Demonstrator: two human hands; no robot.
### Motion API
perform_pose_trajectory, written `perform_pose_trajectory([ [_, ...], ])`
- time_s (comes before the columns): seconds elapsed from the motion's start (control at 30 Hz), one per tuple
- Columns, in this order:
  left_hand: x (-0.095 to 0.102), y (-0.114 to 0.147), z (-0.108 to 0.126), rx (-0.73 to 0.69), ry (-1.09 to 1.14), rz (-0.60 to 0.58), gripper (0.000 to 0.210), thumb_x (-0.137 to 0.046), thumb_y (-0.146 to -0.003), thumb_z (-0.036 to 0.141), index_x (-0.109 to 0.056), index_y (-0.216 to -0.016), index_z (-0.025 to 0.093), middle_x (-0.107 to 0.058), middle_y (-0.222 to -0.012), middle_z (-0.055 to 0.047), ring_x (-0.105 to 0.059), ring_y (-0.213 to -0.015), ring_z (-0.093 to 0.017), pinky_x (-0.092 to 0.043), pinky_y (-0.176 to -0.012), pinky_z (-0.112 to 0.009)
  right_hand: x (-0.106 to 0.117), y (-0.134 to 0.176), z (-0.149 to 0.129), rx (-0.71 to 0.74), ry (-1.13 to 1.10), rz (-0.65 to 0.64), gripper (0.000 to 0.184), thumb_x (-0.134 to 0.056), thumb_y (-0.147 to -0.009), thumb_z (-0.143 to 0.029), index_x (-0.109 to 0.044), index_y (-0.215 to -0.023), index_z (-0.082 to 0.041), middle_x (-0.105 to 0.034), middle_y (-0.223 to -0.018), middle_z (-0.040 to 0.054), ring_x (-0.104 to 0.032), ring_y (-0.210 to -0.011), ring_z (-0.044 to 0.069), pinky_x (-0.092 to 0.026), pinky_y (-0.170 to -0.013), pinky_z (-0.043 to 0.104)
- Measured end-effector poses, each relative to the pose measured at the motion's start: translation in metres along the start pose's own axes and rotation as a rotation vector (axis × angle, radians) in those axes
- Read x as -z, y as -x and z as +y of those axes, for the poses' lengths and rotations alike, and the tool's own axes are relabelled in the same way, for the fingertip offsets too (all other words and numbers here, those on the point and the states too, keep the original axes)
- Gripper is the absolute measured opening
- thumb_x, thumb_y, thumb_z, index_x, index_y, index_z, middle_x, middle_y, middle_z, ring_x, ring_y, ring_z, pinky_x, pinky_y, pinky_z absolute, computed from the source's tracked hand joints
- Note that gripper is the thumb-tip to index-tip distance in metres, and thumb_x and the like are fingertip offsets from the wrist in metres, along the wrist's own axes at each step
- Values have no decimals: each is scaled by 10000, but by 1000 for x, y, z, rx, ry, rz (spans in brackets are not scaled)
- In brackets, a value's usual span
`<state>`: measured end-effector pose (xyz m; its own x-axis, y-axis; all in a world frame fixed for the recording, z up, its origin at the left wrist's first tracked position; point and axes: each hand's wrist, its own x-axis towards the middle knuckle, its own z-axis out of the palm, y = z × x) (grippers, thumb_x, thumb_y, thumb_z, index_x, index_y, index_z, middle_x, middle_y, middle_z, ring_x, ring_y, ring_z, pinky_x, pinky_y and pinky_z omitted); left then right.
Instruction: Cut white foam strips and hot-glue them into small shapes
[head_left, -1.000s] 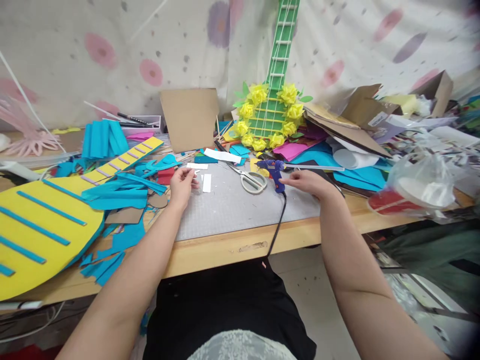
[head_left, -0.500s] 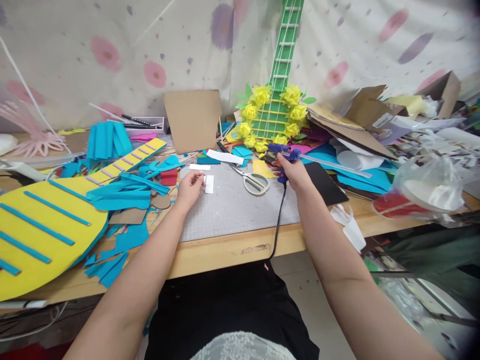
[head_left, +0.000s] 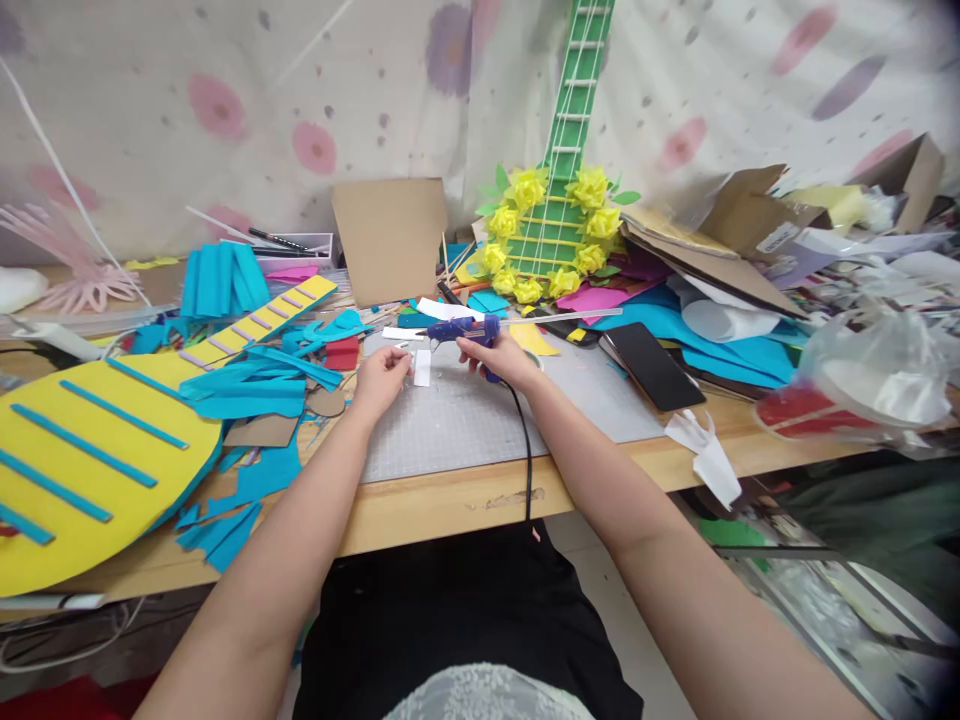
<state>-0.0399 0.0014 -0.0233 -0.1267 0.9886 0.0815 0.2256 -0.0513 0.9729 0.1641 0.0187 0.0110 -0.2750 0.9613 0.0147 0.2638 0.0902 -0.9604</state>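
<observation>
Now the right grip holds the glue gun farther left; left grip unclear.

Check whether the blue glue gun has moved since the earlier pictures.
Yes: the blue glue gun, in the right hand, has shifted left relative to the green guitar.

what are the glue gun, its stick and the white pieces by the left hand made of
Glue gun: probably hard plastic, smooth, blue, moulded-looking. Glue stick: likely plastic, pale and translucent. White pieces: perhaps paper or thin card; flat, matt, straight-edged.
</observation>
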Motion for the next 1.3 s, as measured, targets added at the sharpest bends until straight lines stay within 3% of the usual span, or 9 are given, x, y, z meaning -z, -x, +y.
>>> perform_pose_trajectory([
  [0.2,0,0,1,-3,-33,-2,102,-567,-730,270,-565,-719,169,-575,-547,27,-390,-353,-66,-296,-373,-211,-2,4,2,-30,188,30,456,-559,-722,-605,-556,-586,-170,-504,-447,-8,-452,-404,73,-368,-411,205],
  [1.3,-1,3,5,6,-1,0,97,-591,-707,260,-578,-724,165,-579,-533,26,-394,-350,-65,-304,-372,-201,-3,5,-5,-48,219,53,440,-553,-732,-582,-488,-543,-190,-476,-454,-20,-415,-392,71,-344,-410,222],
])
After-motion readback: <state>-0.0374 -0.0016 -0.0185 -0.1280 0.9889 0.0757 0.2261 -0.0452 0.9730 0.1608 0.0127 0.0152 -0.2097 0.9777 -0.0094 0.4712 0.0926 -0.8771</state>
